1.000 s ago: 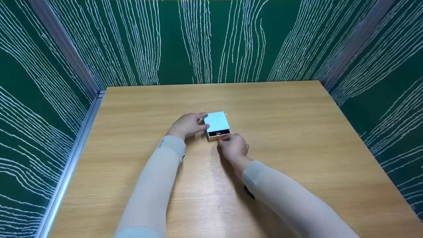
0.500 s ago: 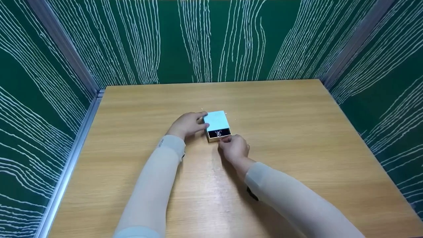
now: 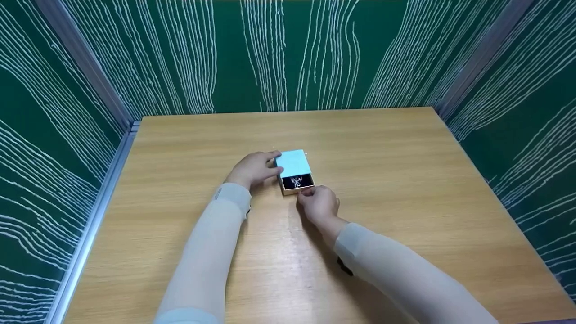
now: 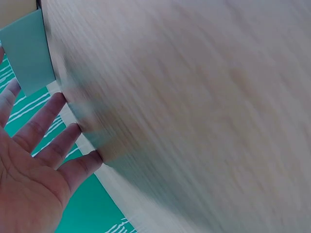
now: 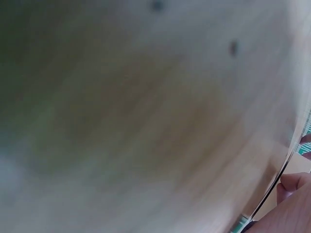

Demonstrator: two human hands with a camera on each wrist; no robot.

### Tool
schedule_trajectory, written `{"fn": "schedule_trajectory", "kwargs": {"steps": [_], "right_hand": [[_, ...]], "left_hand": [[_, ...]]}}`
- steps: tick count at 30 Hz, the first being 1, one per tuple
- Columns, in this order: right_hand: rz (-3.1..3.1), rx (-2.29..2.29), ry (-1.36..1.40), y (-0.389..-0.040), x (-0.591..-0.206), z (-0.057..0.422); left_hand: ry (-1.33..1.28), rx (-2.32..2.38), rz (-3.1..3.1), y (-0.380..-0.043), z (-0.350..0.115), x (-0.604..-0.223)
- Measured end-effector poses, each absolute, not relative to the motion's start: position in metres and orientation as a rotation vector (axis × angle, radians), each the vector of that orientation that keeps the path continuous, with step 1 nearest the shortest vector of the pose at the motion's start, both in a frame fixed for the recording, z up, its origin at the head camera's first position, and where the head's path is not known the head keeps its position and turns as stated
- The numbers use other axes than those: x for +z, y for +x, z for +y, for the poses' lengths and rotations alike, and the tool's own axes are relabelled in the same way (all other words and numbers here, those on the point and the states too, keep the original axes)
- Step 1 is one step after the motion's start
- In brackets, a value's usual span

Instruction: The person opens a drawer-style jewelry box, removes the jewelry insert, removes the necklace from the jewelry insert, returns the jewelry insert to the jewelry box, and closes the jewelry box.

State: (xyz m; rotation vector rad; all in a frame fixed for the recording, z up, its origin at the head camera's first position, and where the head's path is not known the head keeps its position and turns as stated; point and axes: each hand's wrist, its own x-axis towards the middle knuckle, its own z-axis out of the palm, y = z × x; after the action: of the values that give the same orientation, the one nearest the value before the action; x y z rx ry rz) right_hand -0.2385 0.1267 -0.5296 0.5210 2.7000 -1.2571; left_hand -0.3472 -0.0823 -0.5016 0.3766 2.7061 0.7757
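Observation:
A small drawer box with a light blue sleeve [image 3: 292,163] lies on the wooden table. Its drawer [image 3: 290,192] sticks out toward me, showing a dark inside with a white, thin-lined shape [image 3: 297,182] that is too small to identify. My left hand [image 3: 253,169] grips the sleeve's left side between thumb and forefinger. In the left wrist view its other fingers [image 4: 68,138] rest on the table, spread beside the blue wall. At the drawer's front, my right hand [image 3: 319,201] pinches the lower front edge with thumb and finger. Those fingertips are partly hidden.
The wooden table [image 3: 396,162] extends around the box. Green panels with white wavy lines [image 3: 252,54] stand behind it and on both sides. A metal rail [image 3: 96,216] runs along the left edge.
The drawer has slid farther out of its sleeve toward me, and more of its dark inside shows. My right hand has moved slightly nearer with it; my left hand has stayed on the sleeve.

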Motion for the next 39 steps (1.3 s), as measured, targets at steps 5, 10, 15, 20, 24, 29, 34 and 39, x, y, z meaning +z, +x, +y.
{"fn": "schedule_trajectory", "kwargs": {"steps": [5, 10, 15, 20, 24, 29, 34, 39], "right_hand": [[2.755, -1.283, 0.426, -0.235, -0.533, 0.129], [2.764, -1.343, 0.367, -0.233, -0.535, 0.13], [2.743, -1.367, 0.362, -0.232, -0.536, 0.131], [2.733, -1.379, 0.359, -0.231, -0.537, 0.131], [2.706, -1.391, 0.38, -0.23, -0.536, 0.131], [2.695, -1.387, 0.394, -0.229, -0.536, 0.132], [2.712, -1.392, 0.387, -0.228, -0.536, 0.131], [2.699, -1.382, 0.393, -0.226, -0.535, 0.132]], "left_hand": [[0.406, 0.762, 2.718, -0.348, -0.082, -0.502], [0.41, 0.767, 2.721, -0.348, -0.081, -0.503], [0.421, 0.763, 2.725, -0.347, -0.082, -0.504], [0.417, 0.769, 2.724, -0.346, -0.082, -0.504], [0.388, 0.779, 2.714, -0.346, -0.082, -0.502], [0.37, 0.782, 2.687, -0.346, -0.082, -0.5], [0.386, 0.765, 2.687, -0.352, -0.084, -0.505], [0.375, 0.757, 2.688, -0.353, -0.084, -0.506]]}}
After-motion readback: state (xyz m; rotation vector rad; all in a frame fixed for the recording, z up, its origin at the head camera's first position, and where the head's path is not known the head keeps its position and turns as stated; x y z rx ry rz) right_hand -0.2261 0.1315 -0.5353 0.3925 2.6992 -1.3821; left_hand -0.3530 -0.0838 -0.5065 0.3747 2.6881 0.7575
